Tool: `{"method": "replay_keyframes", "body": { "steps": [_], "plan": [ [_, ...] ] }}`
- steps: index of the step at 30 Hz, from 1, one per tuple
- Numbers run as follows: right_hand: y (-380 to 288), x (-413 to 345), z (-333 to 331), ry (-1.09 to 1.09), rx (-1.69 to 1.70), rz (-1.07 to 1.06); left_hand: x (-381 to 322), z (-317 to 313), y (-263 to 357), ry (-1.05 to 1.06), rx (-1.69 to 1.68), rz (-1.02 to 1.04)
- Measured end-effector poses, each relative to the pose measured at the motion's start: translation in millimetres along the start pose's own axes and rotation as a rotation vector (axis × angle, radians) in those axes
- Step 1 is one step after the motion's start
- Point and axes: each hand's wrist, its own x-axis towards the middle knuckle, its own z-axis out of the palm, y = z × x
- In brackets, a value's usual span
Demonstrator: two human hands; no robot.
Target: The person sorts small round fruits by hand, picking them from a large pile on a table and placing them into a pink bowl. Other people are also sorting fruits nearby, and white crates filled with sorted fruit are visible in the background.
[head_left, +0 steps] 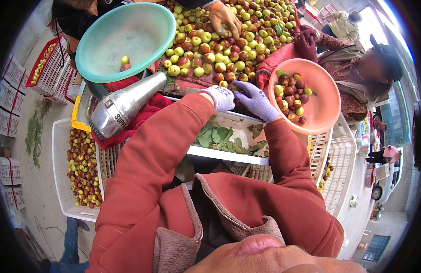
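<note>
My left hand (pixel 220 98), in a pale lavender knit glove, is at the near edge of a heap of red-and-green jujubes (pixel 227 58). Its fingers curl inward, and the wrist hides whatever may be in them. Beside it, my right hand (pixel 254 101) wears a matching glove. Its fingers are spread towards the closest jujubes, with a dark gap between thumb and forefinger. Below both hands lies a white tray (pixel 227 155) with green leaves (pixel 219 136) in it. Close to my right hand stands an orange plastic basin (pixel 321 116) partly filled with jujubes (pixel 292 97).
Left of the heap, a green basin (pixel 127 37) contains a few jujubes. A tapered silver metal object (pixel 128 105) lies on red cloth (pixel 145 117). White crates (pixel 58 170) flank me. Across the heap is another person's hand (pixel 224 20); a co-worker's gloved hands (pixel 306 44) are at right.
</note>
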Motion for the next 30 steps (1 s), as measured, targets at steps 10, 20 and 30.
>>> {"method": "replay_keyframes", "body": {
  "steps": [10, 20, 30],
  "plan": [
    [-4.7, -2.8, -0.6, -0.006, -0.021, -0.076, -6.9, -2.5, 1.1, 0.004, -0.062, -0.040],
    [1.6, 2.3, 4.5, 0.008, -0.079, -0.150, -2.5, 2.1, -8.9, 0.009, -0.098, -0.043],
    [-61.6, -13.1, -24.4, -0.229, -0.489, -0.243, -5.1, -1.4, -12.5, -0.022, -0.099, 0.016]
  ]
}}
